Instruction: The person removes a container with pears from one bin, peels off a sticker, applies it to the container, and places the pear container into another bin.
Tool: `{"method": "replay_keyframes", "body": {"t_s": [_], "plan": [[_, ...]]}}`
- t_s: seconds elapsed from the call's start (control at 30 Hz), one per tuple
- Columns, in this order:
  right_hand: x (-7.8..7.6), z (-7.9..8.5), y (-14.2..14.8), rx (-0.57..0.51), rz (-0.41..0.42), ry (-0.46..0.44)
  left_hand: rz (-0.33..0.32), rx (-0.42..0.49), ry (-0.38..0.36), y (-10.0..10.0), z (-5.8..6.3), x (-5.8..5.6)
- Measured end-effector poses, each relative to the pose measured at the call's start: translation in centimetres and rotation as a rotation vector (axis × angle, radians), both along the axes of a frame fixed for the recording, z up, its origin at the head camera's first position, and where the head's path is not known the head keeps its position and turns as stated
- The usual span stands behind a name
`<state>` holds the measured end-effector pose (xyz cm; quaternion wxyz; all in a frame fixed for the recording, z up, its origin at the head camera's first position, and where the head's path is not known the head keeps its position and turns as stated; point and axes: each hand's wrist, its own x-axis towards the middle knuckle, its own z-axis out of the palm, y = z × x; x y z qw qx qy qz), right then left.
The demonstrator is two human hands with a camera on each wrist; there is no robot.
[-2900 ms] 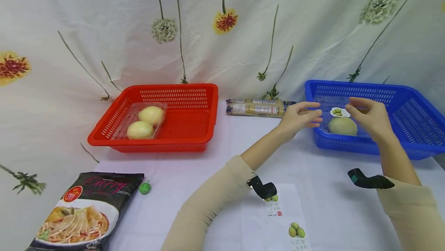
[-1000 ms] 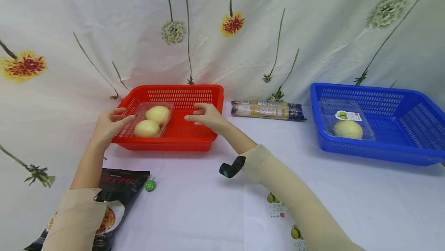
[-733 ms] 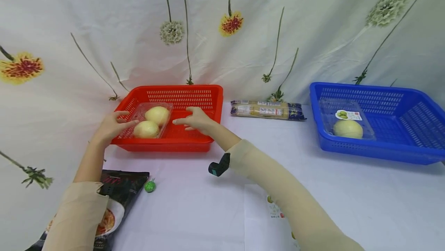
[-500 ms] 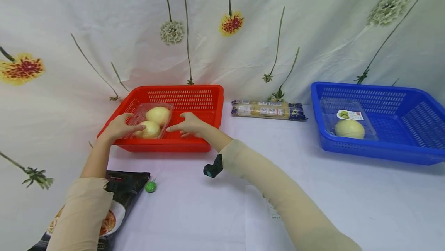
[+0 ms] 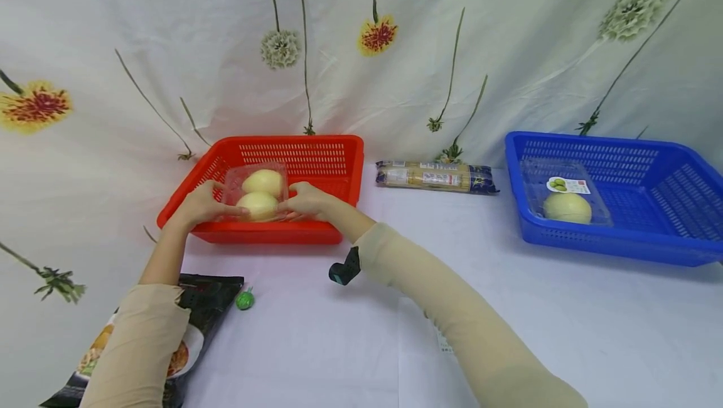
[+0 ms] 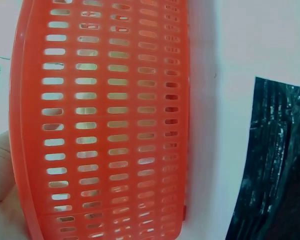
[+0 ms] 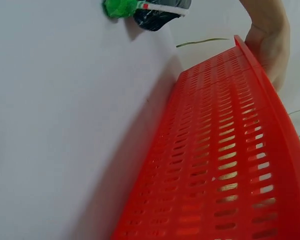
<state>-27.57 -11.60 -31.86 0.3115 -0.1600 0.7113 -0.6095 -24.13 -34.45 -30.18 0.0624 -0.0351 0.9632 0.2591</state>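
Note:
In the head view, a clear plastic box (image 5: 235, 183) with two pale yellow, round fruits (image 5: 258, 206) is in the red basket (image 5: 316, 232). My left hand (image 5: 204, 206) grips the box's left side, its thumb across the front. From the right, my right hand (image 5: 309, 199) holds the opposite side, thumb near the front fruit. Fingers behind the box are hidden. The left wrist view has mostly the basket wall (image 6: 105, 120), with part of my left hand (image 6: 1, 175) beyond its rim. In the right wrist view, the left hand (image 7: 270, 55) reaches over the far rim.
A blue basket (image 5: 621, 245) at the right holds another clear box (image 5: 536, 185) with one pale fruit. Long wrapped packs (image 5: 435, 179) lie between the baskets. Near the left forearm are a black food bag (image 5: 211, 298) and a small green ball-shaped item (image 5: 245, 300).
Both hands left the blue basket's area for the red one, then closed in on the box from either side. The box has shifted slightly right and tilted in their grip.

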Motion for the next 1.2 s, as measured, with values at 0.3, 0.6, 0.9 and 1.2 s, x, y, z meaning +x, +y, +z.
{"method": "replay_keyframes", "body": {"t_s": [0.3, 0.6, 0.9, 1.2], "plan": [[-0.6, -0.2, 0.7, 0.093, -0.008, 0.001, -0.156, -0.049, -0.007, 0.7, -0.1, -0.3], [-0.7, -0.3, 0.8, -0.013, -0.236, -0.181, -0.117, 0.039, -0.018, 1.4, 0.2, 0.0], [-0.2, 0.8, 2.1, -0.023, -0.231, -0.09, -0.057, 0.174, 0.051, 2.0, 0.4, 0.7], [0.1, 4.7, 6.1, 0.012, -0.14, 0.072, -0.066, 0.312, 0.258, 5.0, 2.6, 2.5]]}}
